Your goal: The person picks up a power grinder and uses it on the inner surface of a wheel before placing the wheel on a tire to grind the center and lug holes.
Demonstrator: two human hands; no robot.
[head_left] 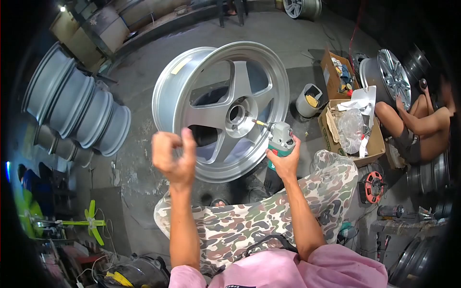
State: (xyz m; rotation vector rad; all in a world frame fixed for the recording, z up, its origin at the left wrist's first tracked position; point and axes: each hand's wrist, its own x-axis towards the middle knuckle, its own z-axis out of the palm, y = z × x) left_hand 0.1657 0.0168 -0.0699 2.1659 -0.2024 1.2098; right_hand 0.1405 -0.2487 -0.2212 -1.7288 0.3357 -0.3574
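Observation:
My right hand point(287, 161) grips a green-and-grey angle grinder point(281, 139) by its body. From its grey head a slim shaft with a yellowish tip point(259, 122) points left, overlapping the hub of a silver alloy wheel point(240, 113) in this view. The wheel is on its edge in front of me, its broad spokes facing my way and a pale yellow label point(180, 66) on its barrel. My left hand point(174, 158) is raised before the wheel's lower left rim, fingers curled in and thumb up, with nothing visible in it.
Silver wheel barrels point(77, 103) are stacked at the left. A white bucket point(308, 101) and cardboard boxes point(353, 129) stand at the right, near another person point(418, 125) beside a spoked wheel point(394, 79). An orange cable reel point(373, 187) lies lower right; a green fan point(92, 222) lower left.

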